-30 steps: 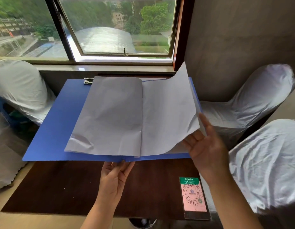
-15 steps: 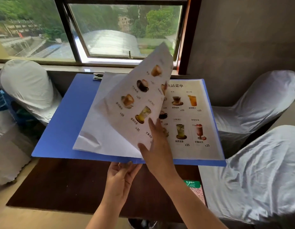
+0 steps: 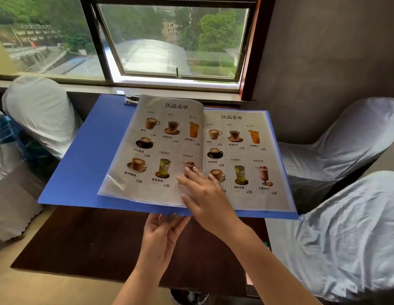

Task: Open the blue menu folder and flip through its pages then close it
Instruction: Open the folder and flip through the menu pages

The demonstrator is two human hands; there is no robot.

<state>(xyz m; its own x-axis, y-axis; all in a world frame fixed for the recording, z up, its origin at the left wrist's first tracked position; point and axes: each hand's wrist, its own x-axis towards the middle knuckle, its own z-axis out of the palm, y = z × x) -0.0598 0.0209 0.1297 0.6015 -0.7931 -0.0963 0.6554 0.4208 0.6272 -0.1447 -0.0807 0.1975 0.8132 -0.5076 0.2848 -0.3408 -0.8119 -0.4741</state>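
Observation:
The blue menu folder [image 3: 86, 155] lies open and is held above a dark wooden table [image 3: 86, 243]. Two printed drink-menu pages show: a left page [image 3: 156, 150] lying flat and a right page [image 3: 242, 155]. My left hand [image 3: 163, 236] supports the folder from below at the middle of its near edge, fingers under the spine. My right hand [image 3: 205, 194] rests palm down, fingers spread, on the lower inner corner of the left page near the fold, pressing it flat. A metal clip [image 3: 131, 100] sits at the folder's far edge.
Chairs in white covers stand at the left [image 3: 42, 111] and the right [image 3: 341, 139], with another at the near right [image 3: 346, 234]. A window [image 3: 169, 40] with a sill runs behind the table. A grey wall [image 3: 324, 51] rises at the right.
My right hand carried a page from the right side over to the left and laid it flat. Blank backs gave way to printed drink menus. My left hand stayed under the folder.

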